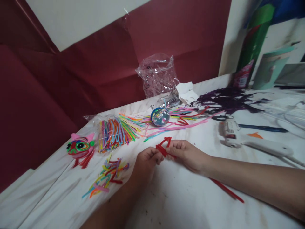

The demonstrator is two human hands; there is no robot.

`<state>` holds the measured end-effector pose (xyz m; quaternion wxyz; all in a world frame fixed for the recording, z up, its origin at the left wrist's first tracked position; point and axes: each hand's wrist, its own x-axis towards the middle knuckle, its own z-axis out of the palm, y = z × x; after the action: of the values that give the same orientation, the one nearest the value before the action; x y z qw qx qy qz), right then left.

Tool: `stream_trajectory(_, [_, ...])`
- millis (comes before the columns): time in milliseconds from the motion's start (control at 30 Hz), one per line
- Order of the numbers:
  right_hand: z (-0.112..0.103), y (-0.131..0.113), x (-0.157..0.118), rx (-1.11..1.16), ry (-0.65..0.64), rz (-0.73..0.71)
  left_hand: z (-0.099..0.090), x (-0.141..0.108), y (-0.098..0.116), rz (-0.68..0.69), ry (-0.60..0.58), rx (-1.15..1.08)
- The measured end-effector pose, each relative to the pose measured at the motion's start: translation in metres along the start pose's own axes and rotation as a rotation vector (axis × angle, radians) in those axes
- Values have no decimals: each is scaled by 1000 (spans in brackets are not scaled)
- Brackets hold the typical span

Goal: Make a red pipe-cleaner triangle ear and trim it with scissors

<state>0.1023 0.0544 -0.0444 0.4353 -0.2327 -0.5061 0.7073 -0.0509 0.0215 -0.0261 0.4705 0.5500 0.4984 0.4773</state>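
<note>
Between my two hands is a red pipe cleaner (162,150), bent into a small bundle with a loop standing up. My left hand (149,157) is closed on its left side, fingertips pinching it. My right hand (182,151) pinches the right side, close against the left fingertips. Another red pipe cleaner length (227,190) sticks out below my right forearm; whether it joins the held piece is hidden. Left of my hands lies a loose pile of short coloured pipe cleaner pieces (108,176).
A colourful face figure (80,148) stands at far left beside a bag of pipe cleaners (116,132). Behind my hands sits a clear decorated ball (160,116). To the right lie a glue gun (257,143), a dark blue pen-like stick (263,128) and dark purple strands (228,100).
</note>
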Motion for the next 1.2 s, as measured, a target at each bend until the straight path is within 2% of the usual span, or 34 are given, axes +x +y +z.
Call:
stream_trajectory(200, [0, -2, -1, 7, -42, 12, -4, 2, 2, 56, 89, -123])
stream_trajectory(467, [1, -3, -2, 30, -110, 9, -4, 3, 0, 113, 95, -156])
stream_trajectory(767, [1, -2, -3, 13, -90, 33, -7, 1, 4, 164, 97, -34])
stream_trajectory(1000, [1, -1, -3, -24, -92, 47, -9, -5, 4, 253, 174, 268])
stream_trajectory(1200, [0, 0, -3, -32, -101, 35, -10, -5, 2, 256, 175, 270])
